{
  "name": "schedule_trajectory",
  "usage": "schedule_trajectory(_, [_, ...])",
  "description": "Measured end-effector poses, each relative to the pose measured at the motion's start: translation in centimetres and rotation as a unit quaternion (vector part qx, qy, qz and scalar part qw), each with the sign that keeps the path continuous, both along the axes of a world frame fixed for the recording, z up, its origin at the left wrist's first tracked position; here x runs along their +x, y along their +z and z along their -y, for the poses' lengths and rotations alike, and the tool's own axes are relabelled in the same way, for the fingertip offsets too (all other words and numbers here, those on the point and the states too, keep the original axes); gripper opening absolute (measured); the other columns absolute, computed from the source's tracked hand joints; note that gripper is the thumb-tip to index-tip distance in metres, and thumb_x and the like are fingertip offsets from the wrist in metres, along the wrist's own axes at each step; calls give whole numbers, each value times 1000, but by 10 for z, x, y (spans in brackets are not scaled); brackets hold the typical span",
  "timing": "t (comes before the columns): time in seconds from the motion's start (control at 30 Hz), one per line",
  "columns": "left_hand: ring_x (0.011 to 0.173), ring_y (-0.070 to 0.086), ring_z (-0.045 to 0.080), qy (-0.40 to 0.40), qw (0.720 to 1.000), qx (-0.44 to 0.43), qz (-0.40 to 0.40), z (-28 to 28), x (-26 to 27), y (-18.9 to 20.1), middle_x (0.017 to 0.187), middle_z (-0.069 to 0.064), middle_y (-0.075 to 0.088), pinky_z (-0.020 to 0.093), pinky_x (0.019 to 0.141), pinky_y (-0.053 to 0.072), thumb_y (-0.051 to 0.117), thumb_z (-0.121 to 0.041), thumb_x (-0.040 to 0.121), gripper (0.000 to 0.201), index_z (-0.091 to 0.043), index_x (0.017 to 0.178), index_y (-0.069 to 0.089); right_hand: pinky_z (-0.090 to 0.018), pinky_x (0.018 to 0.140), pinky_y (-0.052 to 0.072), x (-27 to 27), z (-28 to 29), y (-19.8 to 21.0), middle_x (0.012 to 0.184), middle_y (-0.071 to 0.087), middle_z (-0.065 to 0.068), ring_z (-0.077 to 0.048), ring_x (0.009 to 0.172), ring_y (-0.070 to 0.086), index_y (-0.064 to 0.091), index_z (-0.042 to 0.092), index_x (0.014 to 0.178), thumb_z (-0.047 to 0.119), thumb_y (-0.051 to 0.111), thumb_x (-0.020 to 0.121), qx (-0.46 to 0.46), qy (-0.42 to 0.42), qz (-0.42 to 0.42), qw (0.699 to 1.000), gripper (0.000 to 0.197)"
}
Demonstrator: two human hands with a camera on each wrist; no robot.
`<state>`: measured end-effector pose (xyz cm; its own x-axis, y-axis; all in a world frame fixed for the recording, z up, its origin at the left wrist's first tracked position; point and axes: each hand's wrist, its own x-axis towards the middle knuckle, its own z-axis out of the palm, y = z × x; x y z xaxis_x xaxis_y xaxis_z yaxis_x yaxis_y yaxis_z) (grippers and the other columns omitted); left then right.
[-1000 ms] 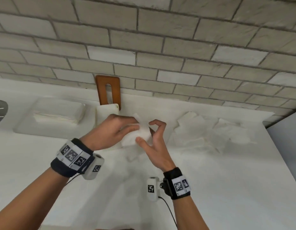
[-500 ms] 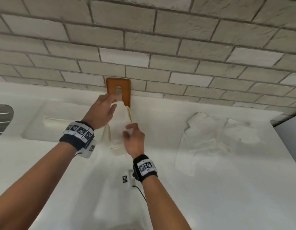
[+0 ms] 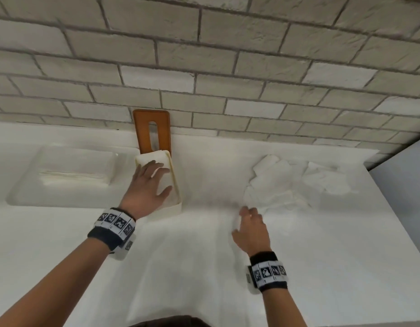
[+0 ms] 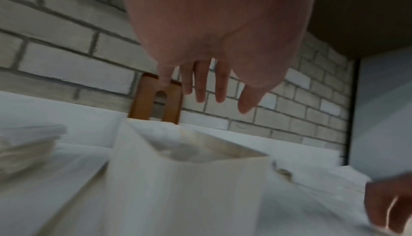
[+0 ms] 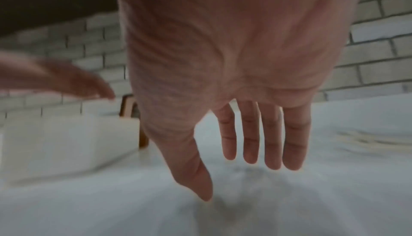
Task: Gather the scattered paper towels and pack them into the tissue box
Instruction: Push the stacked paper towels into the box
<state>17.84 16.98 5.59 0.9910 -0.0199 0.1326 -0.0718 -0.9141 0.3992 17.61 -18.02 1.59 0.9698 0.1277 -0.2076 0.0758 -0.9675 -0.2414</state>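
Pressing step: left hand (image 3: 147, 185), grip spread flat on folded white paper towel (image 3: 154, 159) inside cream rectangular tissue box (image 3: 174, 182), at twelve o'clock. Push evenly, keeping corners under rim. Right hand (image 3: 251, 230), grip spread, empty, nearing scattered white towels (image 3: 293, 180) at two o'clock.

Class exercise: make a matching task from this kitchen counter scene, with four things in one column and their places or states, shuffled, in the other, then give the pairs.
1. left hand
2. right hand
3. scattered paper towels
4. orange lid

A. leaning against the brick wall
B. spread over the tissue box
C. lying loose on the counter's right side
D. open, empty, over bare counter

Pairs: 1-B, 2-D, 3-C, 4-A
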Motion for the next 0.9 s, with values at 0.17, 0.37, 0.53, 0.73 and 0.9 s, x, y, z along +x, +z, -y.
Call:
schedule_trajectory(0.17, [144, 46, 12, -143, 980, -113, 84, 83, -21, 8, 142, -5, 59, 39, 114, 47, 63, -44, 99, 41, -22, 134, 63, -42, 75, 57, -20, 48, -24, 99, 67, -5, -31, 95, 68, 69, 13, 99, 14, 71, 85, -18, 24, 24, 999, 15])
schedule_trajectory(0.37, [157, 24, 3, -287, 943, -137, -96, 180, -19, -20, 166, -13, 37, 24, 131, 14, 73, -53, 91, 87, -33, 163, 29, -29, 83, 54, -25, 54, 40, 101, 73, 15, -6, 96, 67, 62, 33, 105, 33, 65, 95, 202, 109, -5, 973, 10])
schedule_trajectory(0.53, [92, 65, 16, -180, 973, -124, -80, 207, -8, -27, 98, -6, 70, 41, 86, 55, 58, -52, 103, 23, -36, 118, 64, -35, 90, 58, 18, 110, 25, 113, 71, 11, -12, 106, 69, 63, 28, 112, 23, 72, 92, 252, 1, 32, 967, 22])
schedule_trajectory(0.73, [63, 39, 13, -75, 956, -279, -53, 208, -1, -4, 66, 3, 41, 36, 64, 39, 55, -39, 110, 43, -14, 77, 46, -44, 67, 62, 38, 149, -30, 109, 69, -16, -37, 87, 75, 71, 0, 111, -2, 77, 78, -67, 74, 26, 995, 33])
schedule_trajectory(0.9, [59, 36, 13, 12, 955, -295, -39, 195, 7, 5, 61, -5, 39, 32, 60, 35, 60, -33, 108, 32, -22, 81, 48, -39, 72, 52, 33, 140, 13, 98, 67, -7, -32, 86, 69, 64, 15, 101, 12, 67, 87, -93, 195, -34, 976, 15])
